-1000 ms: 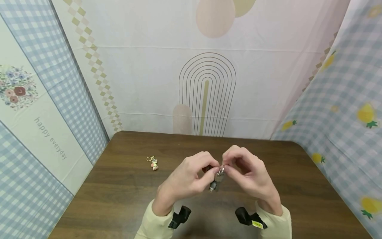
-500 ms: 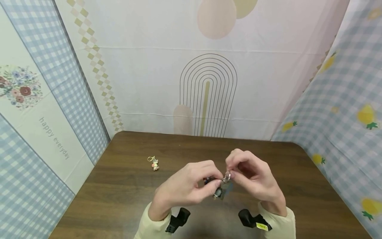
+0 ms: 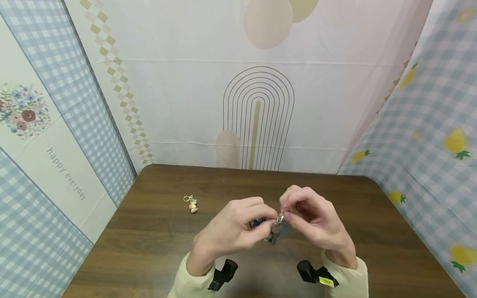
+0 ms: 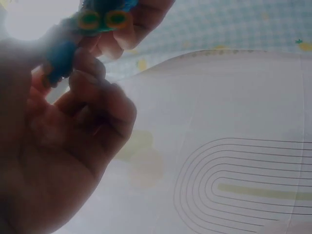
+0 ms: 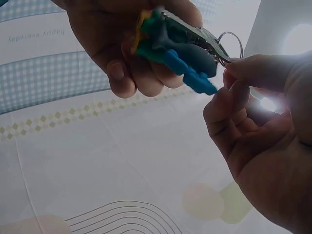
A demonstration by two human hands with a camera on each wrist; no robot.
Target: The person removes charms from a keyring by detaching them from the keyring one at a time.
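Both hands meet above the table around a bunch of keys (image 3: 276,228) on a metal split ring (image 5: 230,32). My left hand (image 3: 238,225) pinches the bunch between thumb and forefinger. Thumb and fingertips of my right hand (image 3: 316,217) pinch the ring end. Rubber charms hang with the keys: a bright blue one (image 5: 190,73), a dark grey one (image 5: 197,56) and green and yellow parts (image 5: 146,44), all best seen in the right wrist view. In the left wrist view, a blue piece (image 4: 61,61) shows at the left fingers. Fingertips hide part of the ring.
A small figurine keychain (image 3: 193,205) with a gold ring lies on the brown wooden table (image 3: 156,248), left of the hands. Patterned cloths (image 3: 186,103) hang behind and at both sides. Each wrist carries a black camera (image 3: 225,271).
Both hands have come slightly lower, the right one also a little outward. The keys have turned in the fingers, and a blue charm now shows by the left hand. The figurine keychain stays put.
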